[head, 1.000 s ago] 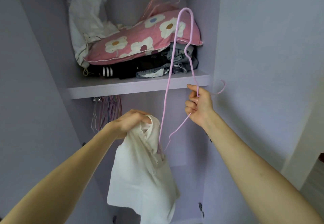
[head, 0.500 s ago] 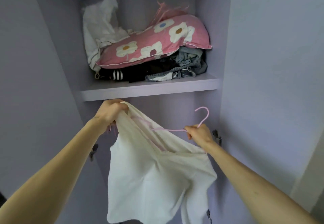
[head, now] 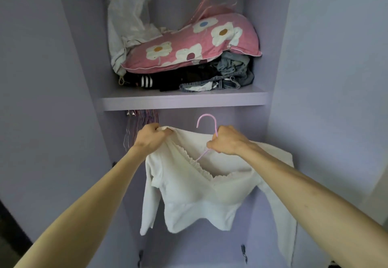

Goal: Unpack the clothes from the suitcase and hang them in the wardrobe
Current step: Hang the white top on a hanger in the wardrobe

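1. White top (head: 201, 194) hangs before the open wardrobe (head: 279, 57), just under the shelf (head: 182, 100); your left hand (head: 152, 139) bunches its shoulder tight.
2. Your right hand (head: 227, 141) is clenched round the pink wire hanger (head: 215, 127), hook up, inside the scalloped neckline.
3. Spare hangers (head: 142, 116) crowd the left; a floral pillow (head: 189, 45) lies above.

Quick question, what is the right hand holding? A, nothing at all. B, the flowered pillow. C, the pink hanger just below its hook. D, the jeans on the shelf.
C: the right hand grips the pink hanger just under the hook, while the left hand holds up one shoulder of the white top.
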`<action>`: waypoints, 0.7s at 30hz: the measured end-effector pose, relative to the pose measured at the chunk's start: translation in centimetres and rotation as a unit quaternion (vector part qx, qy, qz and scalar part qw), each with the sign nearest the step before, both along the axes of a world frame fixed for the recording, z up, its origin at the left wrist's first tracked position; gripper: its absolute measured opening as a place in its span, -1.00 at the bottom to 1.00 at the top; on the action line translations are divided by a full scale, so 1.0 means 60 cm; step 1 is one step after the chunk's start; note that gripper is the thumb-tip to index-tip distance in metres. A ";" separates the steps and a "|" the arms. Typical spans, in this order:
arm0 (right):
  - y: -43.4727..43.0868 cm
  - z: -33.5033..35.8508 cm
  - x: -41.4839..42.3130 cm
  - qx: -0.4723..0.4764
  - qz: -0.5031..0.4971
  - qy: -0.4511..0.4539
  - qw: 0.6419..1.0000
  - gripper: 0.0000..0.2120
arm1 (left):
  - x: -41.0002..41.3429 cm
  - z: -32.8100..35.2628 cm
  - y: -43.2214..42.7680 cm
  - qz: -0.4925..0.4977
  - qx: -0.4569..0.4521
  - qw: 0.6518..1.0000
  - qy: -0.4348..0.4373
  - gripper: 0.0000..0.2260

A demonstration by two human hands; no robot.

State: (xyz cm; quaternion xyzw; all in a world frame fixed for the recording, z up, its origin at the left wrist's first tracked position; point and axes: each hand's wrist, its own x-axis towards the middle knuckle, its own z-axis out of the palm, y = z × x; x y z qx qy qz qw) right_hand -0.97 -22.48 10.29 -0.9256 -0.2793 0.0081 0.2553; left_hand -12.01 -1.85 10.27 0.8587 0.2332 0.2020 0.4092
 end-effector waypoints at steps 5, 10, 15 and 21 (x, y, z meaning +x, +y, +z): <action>0.014 0.025 0.012 0.109 -0.014 -0.041 0.993 -0.69 | -0.011 -0.017 0.005 -0.201 0.047 0.969 0.137 -0.62; 0.005 0.002 0.018 0.099 0.001 -0.032 0.995 -0.65 | -0.017 -0.047 0.021 -0.205 0.048 0.977 0.043 -0.75; 0.004 -0.005 0.010 0.168 0.019 -0.022 0.985 -0.35 | -0.013 -0.062 0.015 -0.107 0.105 0.985 -0.082 -0.83; 0.000 -0.016 0.004 0.125 0.019 -0.015 0.992 -0.28 | -0.007 -0.061 0.020 -0.086 0.201 0.975 -0.029 -0.70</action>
